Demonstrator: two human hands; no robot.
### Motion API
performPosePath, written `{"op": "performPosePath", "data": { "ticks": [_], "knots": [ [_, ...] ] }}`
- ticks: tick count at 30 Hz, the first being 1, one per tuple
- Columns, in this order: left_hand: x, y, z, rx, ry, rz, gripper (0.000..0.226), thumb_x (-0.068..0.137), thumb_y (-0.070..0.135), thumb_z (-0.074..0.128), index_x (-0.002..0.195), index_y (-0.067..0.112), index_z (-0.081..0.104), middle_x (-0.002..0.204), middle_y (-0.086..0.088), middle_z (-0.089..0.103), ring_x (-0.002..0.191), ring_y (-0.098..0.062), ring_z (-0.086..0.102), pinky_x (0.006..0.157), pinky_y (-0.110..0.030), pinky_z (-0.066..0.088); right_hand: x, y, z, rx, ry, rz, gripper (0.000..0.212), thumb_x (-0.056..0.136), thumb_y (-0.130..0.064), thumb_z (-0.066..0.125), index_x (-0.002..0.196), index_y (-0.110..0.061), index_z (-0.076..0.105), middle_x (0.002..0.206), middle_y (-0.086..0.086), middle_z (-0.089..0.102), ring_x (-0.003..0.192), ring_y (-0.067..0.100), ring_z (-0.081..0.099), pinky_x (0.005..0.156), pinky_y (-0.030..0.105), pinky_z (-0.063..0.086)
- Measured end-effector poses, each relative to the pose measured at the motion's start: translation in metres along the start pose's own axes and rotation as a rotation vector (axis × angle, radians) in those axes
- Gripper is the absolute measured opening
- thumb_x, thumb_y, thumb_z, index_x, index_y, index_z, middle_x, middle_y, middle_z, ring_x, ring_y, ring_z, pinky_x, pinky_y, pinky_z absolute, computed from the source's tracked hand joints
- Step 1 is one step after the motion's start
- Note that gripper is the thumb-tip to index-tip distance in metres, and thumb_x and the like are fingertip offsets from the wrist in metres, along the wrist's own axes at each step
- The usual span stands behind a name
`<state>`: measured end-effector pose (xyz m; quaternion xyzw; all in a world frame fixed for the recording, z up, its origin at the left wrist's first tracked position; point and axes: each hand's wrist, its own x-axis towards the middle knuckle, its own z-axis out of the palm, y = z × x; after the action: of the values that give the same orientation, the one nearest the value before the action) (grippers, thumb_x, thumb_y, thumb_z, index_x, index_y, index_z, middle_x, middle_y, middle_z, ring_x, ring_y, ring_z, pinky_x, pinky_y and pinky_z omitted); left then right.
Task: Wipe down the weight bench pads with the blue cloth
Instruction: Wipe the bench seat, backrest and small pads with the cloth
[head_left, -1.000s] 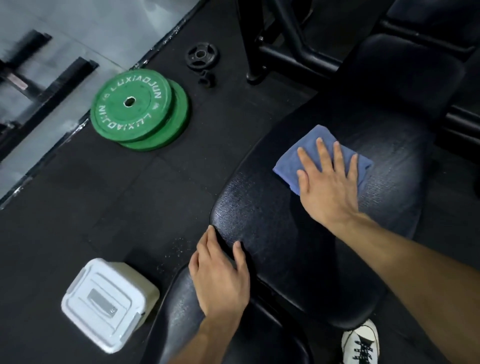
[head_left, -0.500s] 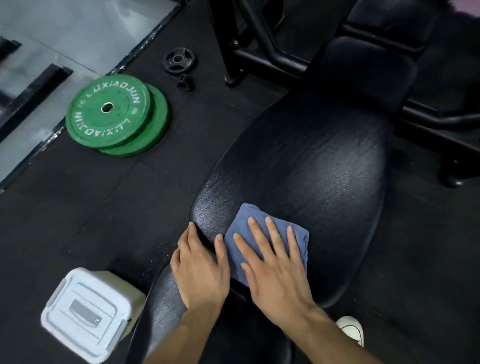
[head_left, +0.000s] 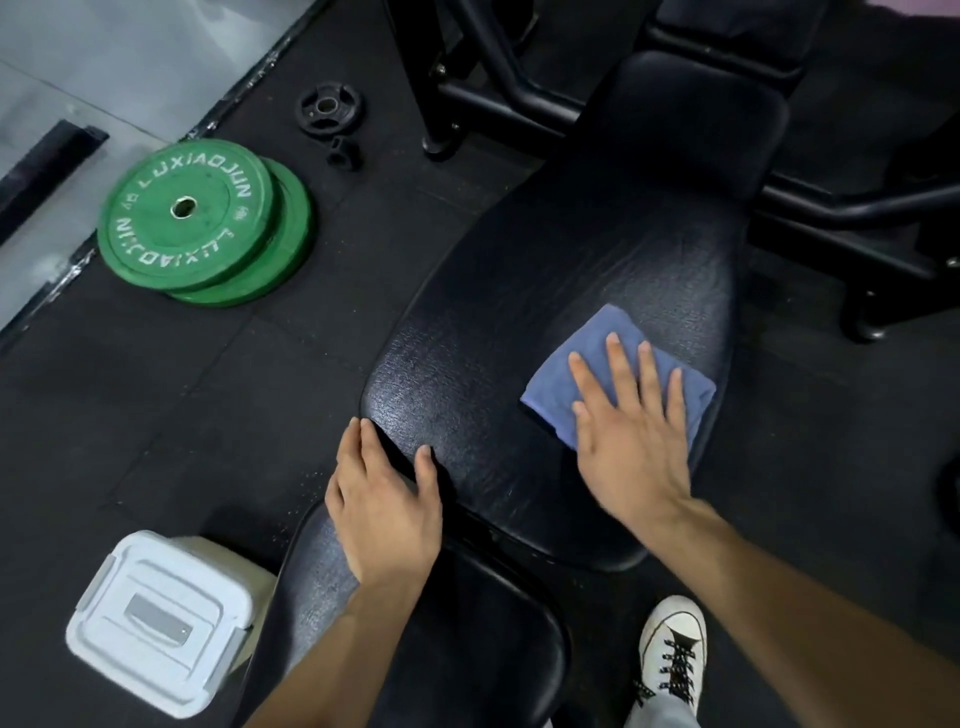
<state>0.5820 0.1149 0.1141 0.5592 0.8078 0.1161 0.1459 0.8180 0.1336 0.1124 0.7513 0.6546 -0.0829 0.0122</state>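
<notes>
The black back pad (head_left: 561, 291) of the weight bench runs from the centre up to the right, and the black seat pad (head_left: 467, 639) lies below it. A folded blue cloth (head_left: 566, 384) lies on the back pad's lower right part. My right hand (head_left: 631, 436) presses flat on the cloth with fingers spread. My left hand (head_left: 384, 504) rests on the near left corner of the back pad, fingers hooked over its edge at the gap between the two pads.
Two stacked green weight plates (head_left: 197, 223) lie on the black rubber floor at the left, with a small black plate (head_left: 329, 108) beyond. A white lidded box (head_left: 156, 618) stands at bottom left. Black frame tubes (head_left: 831, 208) run behind. My white shoe (head_left: 672, 649) is at bottom right.
My right hand slid the cloth from the pad's near left corner, beside my left hand, across to the right side. The left hand stayed on the corner.
</notes>
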Motion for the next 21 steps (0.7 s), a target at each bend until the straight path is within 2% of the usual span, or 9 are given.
{"op": "performPosePath", "data": {
  "ticks": [4, 8, 11, 14, 16, 19, 21],
  "knots": [
    [-0.001, 0.000, 0.001, 0.006, 0.003, 0.019, 0.069, 0.101, 0.044, 0.055, 0.154, 0.002, 0.038, 0.163, -0.014, 0.036, 0.150, -0.029, 0.035, 0.125, -0.050, 0.023, -0.057, -0.009, 0.005, 0.006, -0.025, -0.083, 0.057, 0.106, -0.042, 0.028, 0.162, -0.031, 0.029, 0.174, 0.006, 0.011, 0.160, 0.034, 0.006, 0.126, 0.061, 0.014],
    [-0.002, 0.000, 0.004, -0.009, 0.019, 0.035, 0.068, 0.100, 0.038, 0.059, 0.152, -0.001, 0.038, 0.165, -0.017, 0.032, 0.153, -0.027, 0.028, 0.129, -0.048, 0.013, -0.110, -0.004, 0.012, 0.021, -0.026, -0.165, 0.058, 0.105, -0.044, 0.035, 0.162, -0.034, 0.029, 0.174, 0.003, 0.014, 0.160, 0.032, 0.007, 0.124, 0.064, 0.020],
    [-0.009, 0.010, 0.009, -0.047, 0.019, 0.085, 0.068, 0.098, 0.031, 0.062, 0.151, -0.003, 0.038, 0.165, -0.020, 0.030, 0.154, -0.031, 0.026, 0.129, -0.051, 0.013, -0.100, 0.015, 0.012, -0.022, -0.035, -0.176, 0.055, 0.107, -0.045, 0.035, 0.161, -0.035, 0.031, 0.174, 0.002, 0.014, 0.160, 0.032, 0.010, 0.122, 0.065, 0.021],
    [-0.013, 0.016, 0.014, 0.014, 0.047, 0.134, 0.064, 0.101, 0.035, 0.051, 0.151, -0.003, 0.038, 0.164, -0.022, 0.032, 0.155, -0.032, 0.024, 0.128, -0.053, 0.017, -0.060, 0.031, 0.007, -0.051, -0.015, -0.084, 0.054, 0.107, -0.043, 0.031, 0.160, -0.035, 0.033, 0.173, 0.002, 0.016, 0.159, 0.034, 0.012, 0.123, 0.065, 0.017],
    [-0.014, 0.014, 0.013, 0.014, 0.044, 0.239, 0.062, 0.101, 0.035, 0.044, 0.154, 0.002, 0.038, 0.166, -0.016, 0.030, 0.157, -0.026, 0.022, 0.128, -0.051, 0.014, -0.030, 0.039, 0.003, -0.052, -0.002, -0.024, 0.054, 0.107, -0.043, 0.027, 0.160, -0.035, 0.032, 0.173, 0.003, 0.016, 0.159, 0.034, 0.013, 0.124, 0.065, 0.013],
    [-0.021, 0.014, 0.013, -0.046, -0.047, 0.597, 0.054, 0.102, 0.027, 0.051, 0.153, 0.010, 0.045, 0.166, -0.007, 0.034, 0.156, -0.023, 0.025, 0.127, -0.050, 0.021, 0.014, 0.053, -0.002, 0.006, -0.007, 0.082, 0.054, 0.109, -0.045, 0.017, 0.162, -0.038, 0.023, 0.175, 0.001, 0.006, 0.160, 0.031, 0.003, 0.126, 0.064, 0.005],
    [-0.021, 0.013, 0.016, -0.030, -0.099, 0.677, 0.049, 0.104, 0.027, 0.051, 0.150, 0.013, 0.050, 0.165, -0.001, 0.036, 0.156, -0.018, 0.024, 0.127, -0.046, 0.024, 0.035, 0.057, -0.004, 0.046, -0.021, 0.155, 0.055, 0.108, -0.046, 0.016, 0.163, -0.040, 0.017, 0.175, -0.001, -0.001, 0.161, 0.030, -0.002, 0.126, 0.063, 0.001]
  ]
}}
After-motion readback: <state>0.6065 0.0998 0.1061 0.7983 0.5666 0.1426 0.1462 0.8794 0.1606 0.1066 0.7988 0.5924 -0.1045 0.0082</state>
